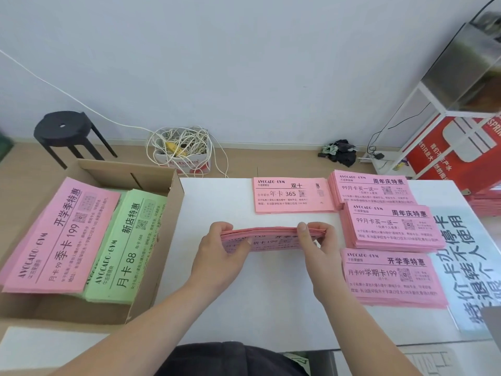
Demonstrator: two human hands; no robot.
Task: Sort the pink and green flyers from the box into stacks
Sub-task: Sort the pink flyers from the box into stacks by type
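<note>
Both hands are clamped on the pink bundle point(271, 236). The left hand point(222, 249) grips its left end and the right hand point(318, 246) its right end, with fingers hooked over the top edge. The bundle is tipped up on a long edge, printed face towards the person, with its long axis running left-right. Can't tell whether the lower edge touches the white surface point(257, 294) or sits just above it. Looks like an edge-squaring step.

Layout, all relative to the bundle:
- The box point(122, 173) is well to the left. It holds pink flyers point(59, 234) with green flyers point(127, 248) beside them, so the source isn't empty.
- A thin pink stack point(290, 196) lies just beyond it.
- Three thicker pink stacks sit to the right in a column: far stack point(371, 189), middle stack point(393, 226), near stack point(390, 278).
- No green stack is visible on the surface.

Key relation: the visible print on the bundle partly matches the near stack's heading. My guess is it goes there, to the right and slightly towards the person. The right hand is nearer to it, almost beside its left edge. That stack's long axis is also left-right, so the bundle needs no turn. Just tip it flat and shift it right.

Risk: a loose grip while tipping lets the sheets fan out.
</note>
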